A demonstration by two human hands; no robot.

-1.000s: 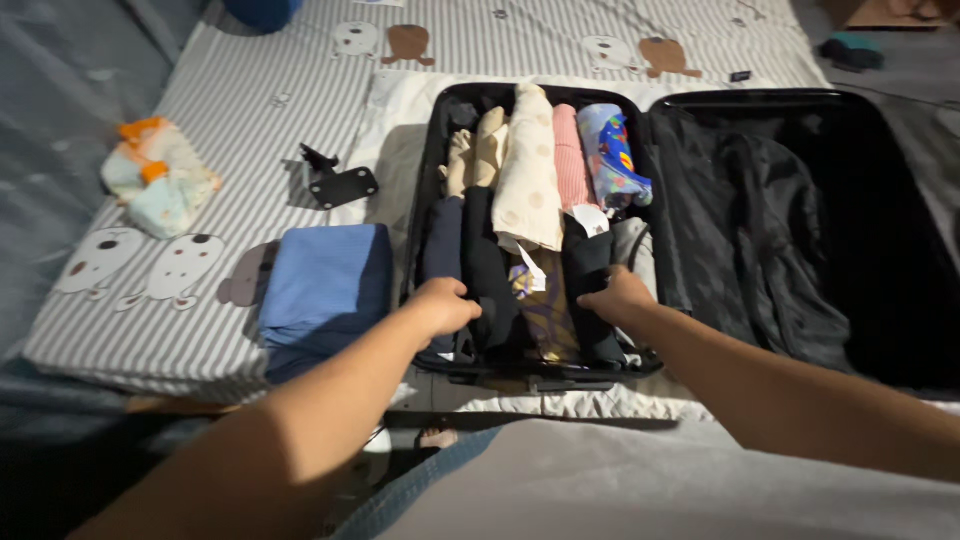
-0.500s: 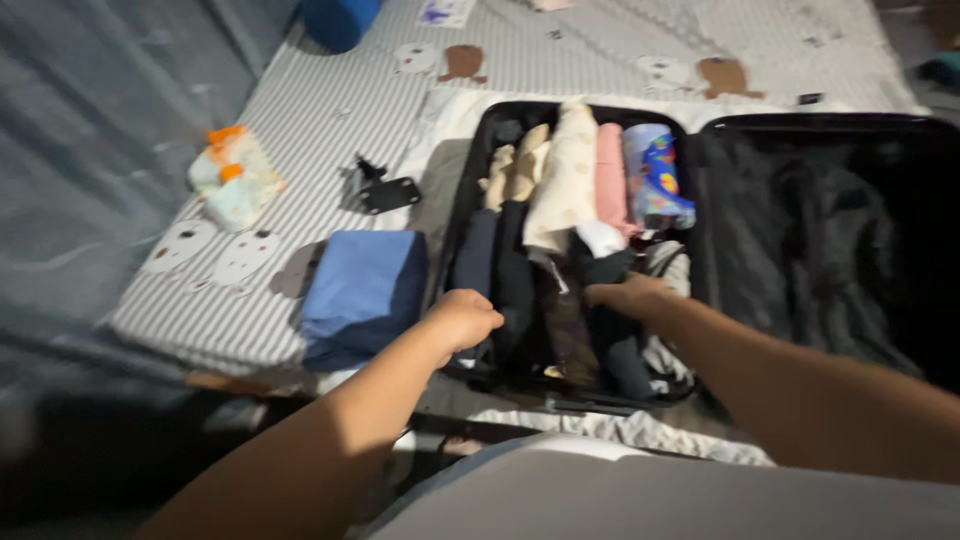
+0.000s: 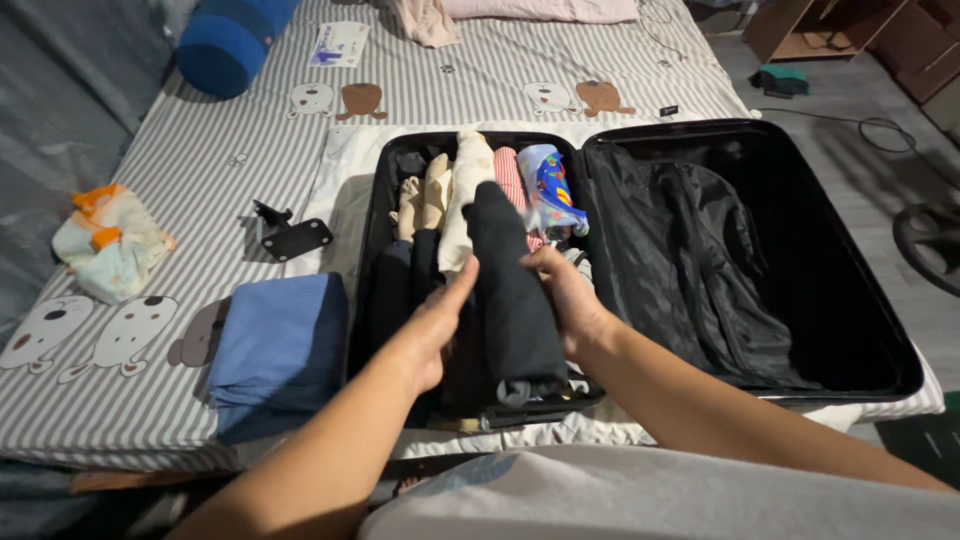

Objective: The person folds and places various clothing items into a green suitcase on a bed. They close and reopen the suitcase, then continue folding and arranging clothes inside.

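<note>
Both hands' grip pressed around a black rolled garment [image 3: 512, 290], left hand [image 3: 432, 325], right hand [image 3: 568, 300], garments beneath hidden in suitcase [image 3: 850, 370]

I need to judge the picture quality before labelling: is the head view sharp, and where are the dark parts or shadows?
Head view: sharp, no motion blur; both hands, left hand and right hand, and the dark rolled garment are clear. The black suitcase lining is dim, with little detail. Soft shadow lies beside the blue folded cloth. Edges bend slightly, a wide-angle effect.
</note>
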